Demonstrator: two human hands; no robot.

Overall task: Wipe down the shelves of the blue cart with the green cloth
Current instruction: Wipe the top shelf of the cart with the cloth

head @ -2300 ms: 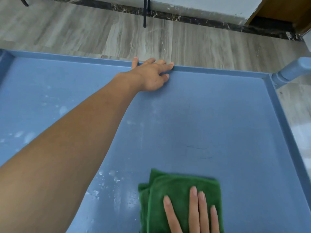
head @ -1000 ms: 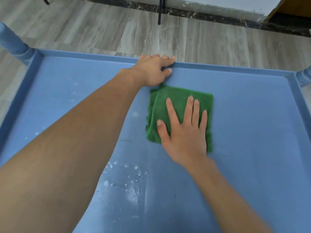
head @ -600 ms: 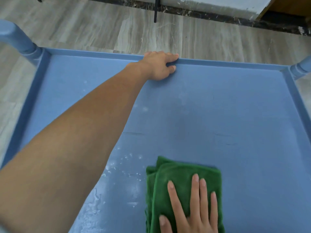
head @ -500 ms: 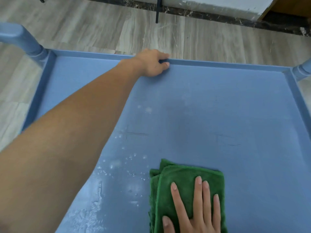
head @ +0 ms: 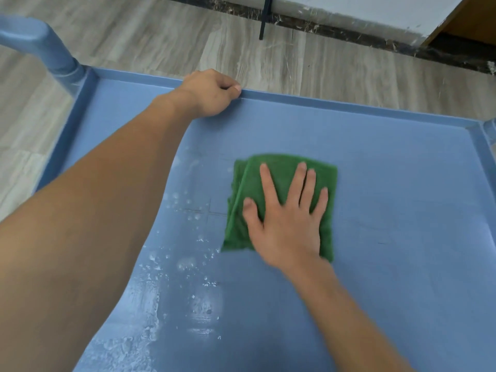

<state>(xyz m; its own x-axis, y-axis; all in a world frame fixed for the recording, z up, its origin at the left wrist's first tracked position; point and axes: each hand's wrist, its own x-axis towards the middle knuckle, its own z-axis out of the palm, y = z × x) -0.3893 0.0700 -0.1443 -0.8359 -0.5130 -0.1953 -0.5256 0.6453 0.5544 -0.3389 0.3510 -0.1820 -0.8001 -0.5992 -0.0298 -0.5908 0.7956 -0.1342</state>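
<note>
The blue cart's top shelf [head: 389, 183] fills most of the view, with a raised rim all round. A folded green cloth [head: 281, 167] lies flat near the middle of the shelf. My right hand [head: 287, 218] presses on the cloth with straight, spread fingers. My left hand [head: 209, 95] grips the shelf's far rim, its fingers curled over the edge and its arm stretched across the left side. White wet spots and smears [head: 193, 264] mark the shelf left of and below the cloth.
A blue cart post [head: 51, 52] rises at the far left corner, and another post [head: 489, 130] shows at the right edge. Grey wood floor [head: 322, 63] lies beyond the cart, with a dark baseboard and a thin black leg [head: 264, 20].
My right hand has pushed the cloth away from me, from the near edge up to the middle of the shelf. My left hand still holds the far rim.
</note>
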